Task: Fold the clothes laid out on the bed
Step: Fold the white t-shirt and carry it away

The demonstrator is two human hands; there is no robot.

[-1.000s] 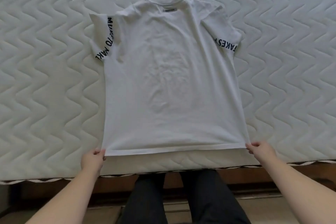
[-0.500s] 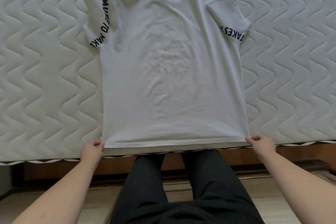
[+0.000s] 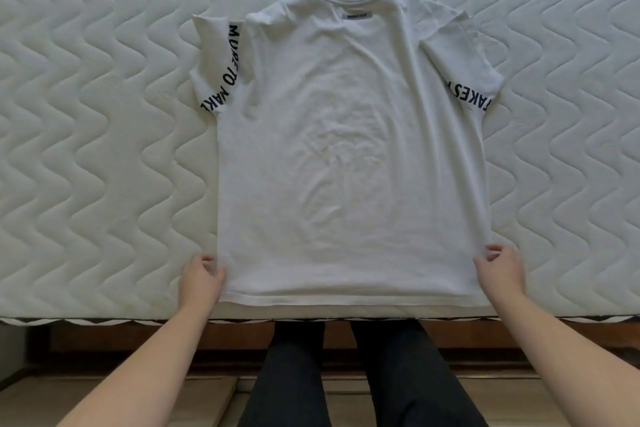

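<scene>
A white T-shirt [image 3: 349,156] lies flat on the bed [image 3: 97,114], collar away from the person, hem close to the bed's near edge. Both short sleeves carry black lettering. The left hand [image 3: 202,279] pinches the shirt's left side edge just above the hem, fingers curled round the fabric. The right hand [image 3: 498,269] pinches the right side edge at about the same height. The person's dark trousers [image 3: 346,374] show below the bed's edge, between the forearms.
</scene>
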